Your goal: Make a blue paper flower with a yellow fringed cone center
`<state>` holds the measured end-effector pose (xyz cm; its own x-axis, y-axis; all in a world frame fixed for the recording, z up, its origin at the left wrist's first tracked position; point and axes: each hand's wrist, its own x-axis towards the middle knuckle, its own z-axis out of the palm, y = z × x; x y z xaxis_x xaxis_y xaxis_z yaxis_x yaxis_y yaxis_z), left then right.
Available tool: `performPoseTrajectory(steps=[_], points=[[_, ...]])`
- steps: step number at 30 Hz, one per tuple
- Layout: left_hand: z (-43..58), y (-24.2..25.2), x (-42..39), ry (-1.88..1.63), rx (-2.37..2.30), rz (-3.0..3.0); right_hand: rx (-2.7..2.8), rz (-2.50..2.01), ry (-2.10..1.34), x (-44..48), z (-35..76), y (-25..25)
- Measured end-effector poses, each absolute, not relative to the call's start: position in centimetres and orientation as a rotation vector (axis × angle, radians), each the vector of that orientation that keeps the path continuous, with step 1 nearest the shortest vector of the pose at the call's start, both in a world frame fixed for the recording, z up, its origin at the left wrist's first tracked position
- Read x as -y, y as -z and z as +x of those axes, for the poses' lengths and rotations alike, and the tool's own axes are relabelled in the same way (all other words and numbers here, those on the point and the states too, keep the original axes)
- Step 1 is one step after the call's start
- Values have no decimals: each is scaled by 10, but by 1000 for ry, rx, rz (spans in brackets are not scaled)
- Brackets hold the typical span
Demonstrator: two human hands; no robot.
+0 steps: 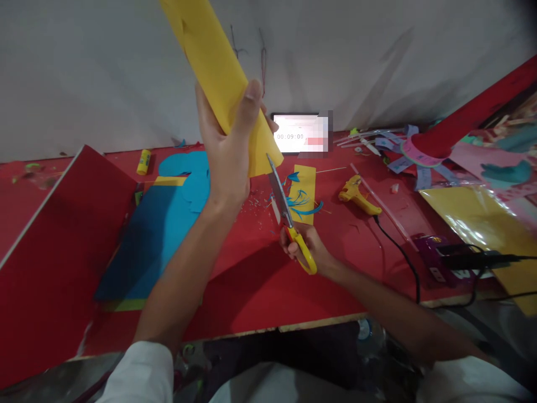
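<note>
A rolled tube of yellow paper [218,61] slants up and to the left above the table. My left hand [230,123] is wrapped round it near its lower end, thumb in front. My right hand [308,246] grips scissors [300,243] with yellow and red handles. Their blades point up and left, and one tip lies at the tube's lower edge; whether paper sits between the blades I cannot tell. Behind the scissors, thin blue paper strips [308,210] lie over a flat yellow paper piece [309,179].
Blue paper sheets [138,246] and a red board [54,263] are on the left, with a glue stick [144,162] behind. To the right lie a yellow glue gun [358,196] with its cord and a purple box [438,257]. A lit screen [293,131] leans against the wall.
</note>
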<state>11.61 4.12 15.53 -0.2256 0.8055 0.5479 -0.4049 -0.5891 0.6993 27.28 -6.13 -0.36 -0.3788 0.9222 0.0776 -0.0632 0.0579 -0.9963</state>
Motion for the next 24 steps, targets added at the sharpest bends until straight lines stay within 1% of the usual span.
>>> performPoseTrajectory(steps=[7, 12, 18, 24], points=[[117, -155, -43, -1898, -450, 1169, 1505, -911, -1449, 61, 273, -1], [119, -154, -42, -1902, -488, 1165, 1500, -927, -1455, 62, 273, 1], [120, -158, -34, -1865, -620, 1197, 1368, -951, -1592, 62, 271, -2], [113, -164, -35, -1759, -561, 1208, 1319, -1002, -1677, 64, 270, -13]])
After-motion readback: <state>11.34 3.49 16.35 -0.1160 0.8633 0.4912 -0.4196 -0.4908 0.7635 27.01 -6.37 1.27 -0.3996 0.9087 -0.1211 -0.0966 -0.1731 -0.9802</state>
